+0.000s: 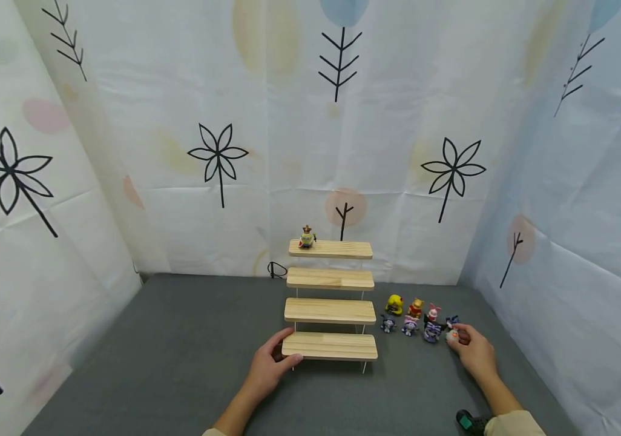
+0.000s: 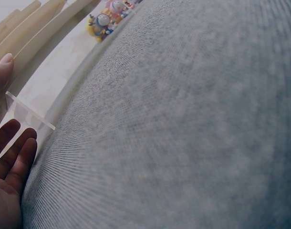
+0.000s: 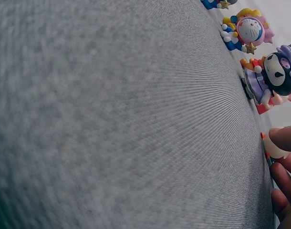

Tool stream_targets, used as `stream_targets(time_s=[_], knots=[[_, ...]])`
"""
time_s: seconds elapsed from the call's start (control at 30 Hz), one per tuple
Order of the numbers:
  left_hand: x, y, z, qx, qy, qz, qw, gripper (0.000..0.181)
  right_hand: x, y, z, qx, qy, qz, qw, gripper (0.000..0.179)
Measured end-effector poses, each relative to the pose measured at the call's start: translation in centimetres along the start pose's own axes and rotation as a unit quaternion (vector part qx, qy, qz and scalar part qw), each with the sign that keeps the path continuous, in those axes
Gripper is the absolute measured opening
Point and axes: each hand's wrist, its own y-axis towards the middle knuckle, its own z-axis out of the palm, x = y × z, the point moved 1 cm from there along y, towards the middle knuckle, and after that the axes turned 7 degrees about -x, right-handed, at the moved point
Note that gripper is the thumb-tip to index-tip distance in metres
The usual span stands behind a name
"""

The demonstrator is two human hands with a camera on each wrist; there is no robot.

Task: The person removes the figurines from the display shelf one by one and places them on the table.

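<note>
My left hand holds the left end of the lowest board of a four-step wooden display shelf, thumb at the front edge and index finger toward the back. In the left wrist view the other fingers hang below the board, beside a clear support. At the right, my right hand pinches a small white figurine with orange details, low at the tabletop. The right wrist view shows the white figurine partly covered by thumb and fingers. Beside it stands a black-and-purple figurine.
Several small figurines stand in two rows right of the shelf, among them a yellow one and a bear in red. A crowned figurine stands on the top board. A dark device lies by the right sleeve. Patterned cloth surrounds the grey table.
</note>
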Motion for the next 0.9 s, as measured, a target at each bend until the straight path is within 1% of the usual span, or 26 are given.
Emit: stream_targets(time_s=[0.27, 0.5, 0.73, 0.8, 0.9], knots=[[0.1, 0.0, -0.1, 0.008, 0.001, -0.005, 1.0, 0.061, -0.1, 0.0, 0.0, 0.001, 0.014, 0.008, 0.9999, 0.043], [0.3, 0.2, -0.1, 0.009, -0.001, -0.004, 1.0, 0.061, -0.2, -0.4, -0.5, -0.004, 0.045, 0.015, 0.9989, 0.046], [0.4, 0.2, -0.1, 0.006, 0.0, -0.002, 1.0, 0.061, -0.1, -1.1, -1.1, -0.017, 0.033, 0.005, 0.9993, 0.045], [0.3, 0.1, -0.1, 0.006, 0.001, -0.003, 1.0, 0.061, -0.1, -1.3, -1.2, -0.027, 0.028, 0.005, 0.9992, 0.045], [0.2, 0.1, -0.1, 0.006, 0.002, -0.003, 1.0, 0.061, 0.1, -1.7, -1.5, -0.06, 0.027, 0.007, 0.9978, 0.043]])
